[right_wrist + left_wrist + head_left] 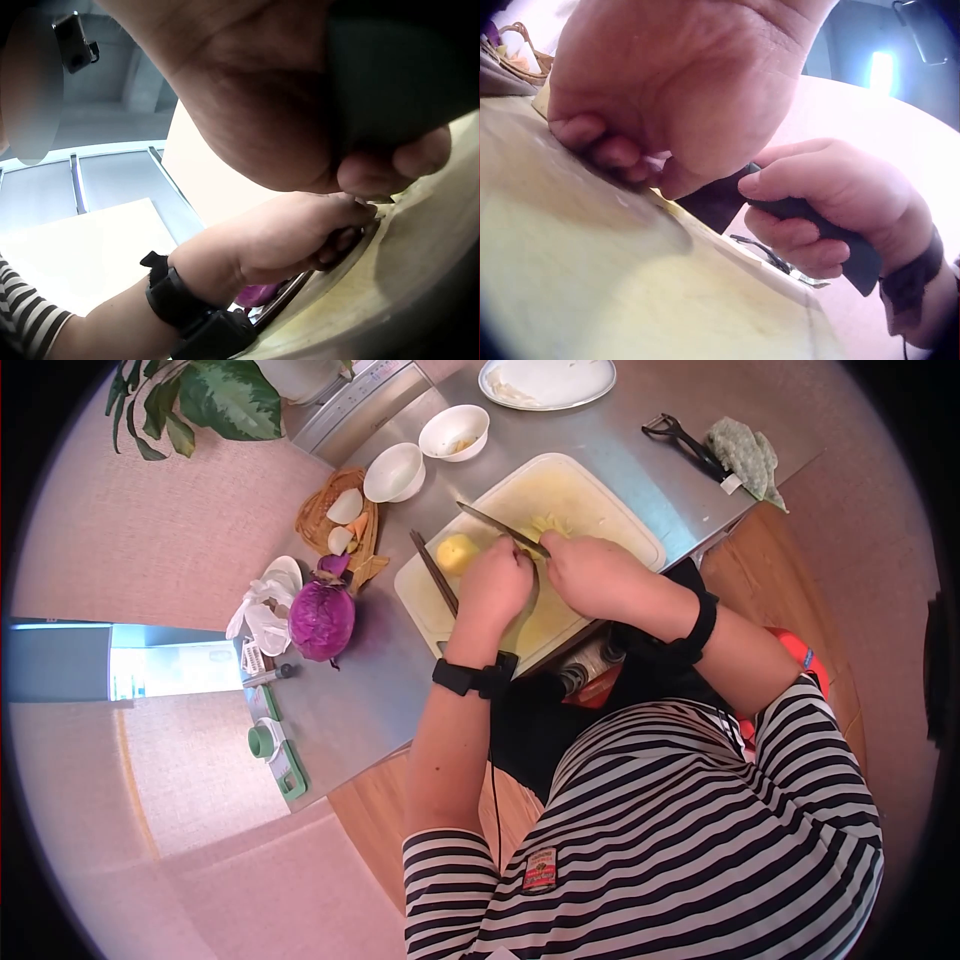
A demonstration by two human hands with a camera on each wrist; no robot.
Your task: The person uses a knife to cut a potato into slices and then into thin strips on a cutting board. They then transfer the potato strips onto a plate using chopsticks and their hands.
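My right hand grips the dark handle of a kitchen knife, its fingers wrapped round it in the left wrist view. The blade lies across the cutting board beside my left hand. That hand is curled, fingertips down on the board, over a thin yellow potato piece that is mostly hidden. Pale yellow potato shreds lie beyond the knife. A peeled potato sits left of the left hand. Dark chopsticks lie along the board's left side.
Left of the board are a purple cabbage, a wicker basket with onion pieces, and a green-and-white slicer. Two white bowls and an oval plate stand behind. A black peeler and green cloth lie right.
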